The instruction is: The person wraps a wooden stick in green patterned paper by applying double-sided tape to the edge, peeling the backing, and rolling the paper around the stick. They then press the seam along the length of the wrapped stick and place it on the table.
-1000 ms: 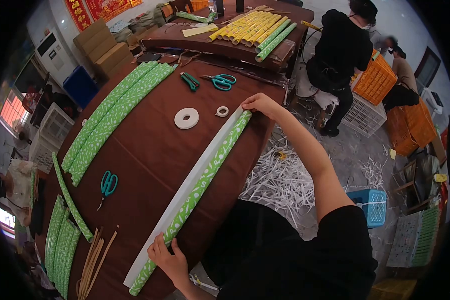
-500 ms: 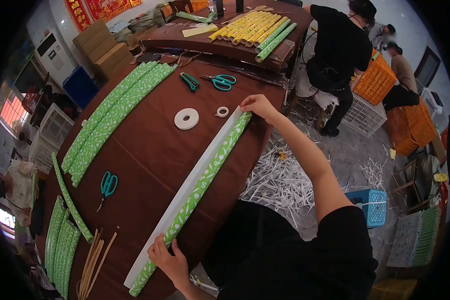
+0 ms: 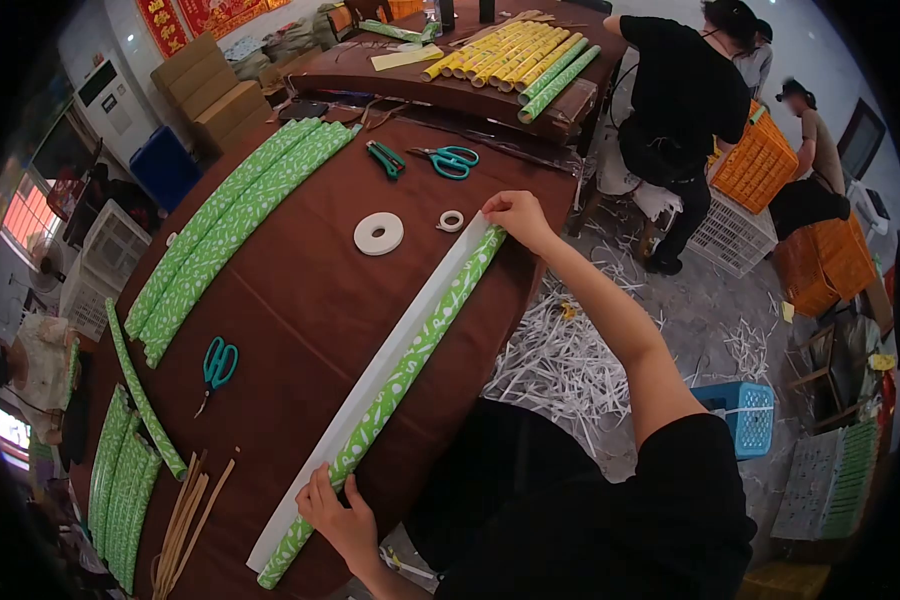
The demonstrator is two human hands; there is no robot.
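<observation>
A long green patterned paper roll [image 3: 400,375] lies diagonally on the brown table, with a white strip of its sheet showing along its upper left side. At the roll's far end, my right hand [image 3: 518,218] pinches the paper edge. My left hand [image 3: 338,515] rests across the near part of the roll, thumb and fingers apart. Near the far end are a large white tape roll [image 3: 362,238] and a small one [image 3: 442,223]. Teal scissors [image 3: 452,160] lie beyond them, beside a green-handled cutter [image 3: 384,160].
Green rolls [image 3: 240,215] lie at the back left, shorter ones [image 3: 120,490] at the near left. Other scissors [image 3: 220,362] and wooden sticks [image 3: 192,520] lie nearby. Yellow rolls [image 3: 510,55] are on another table. A person in black [image 3: 675,90] sits beyond paper shreds [image 3: 560,360].
The view has shifted slightly. Both hands keep their places on the roll. In the background at the right, a person's head and upper body are more upright.
</observation>
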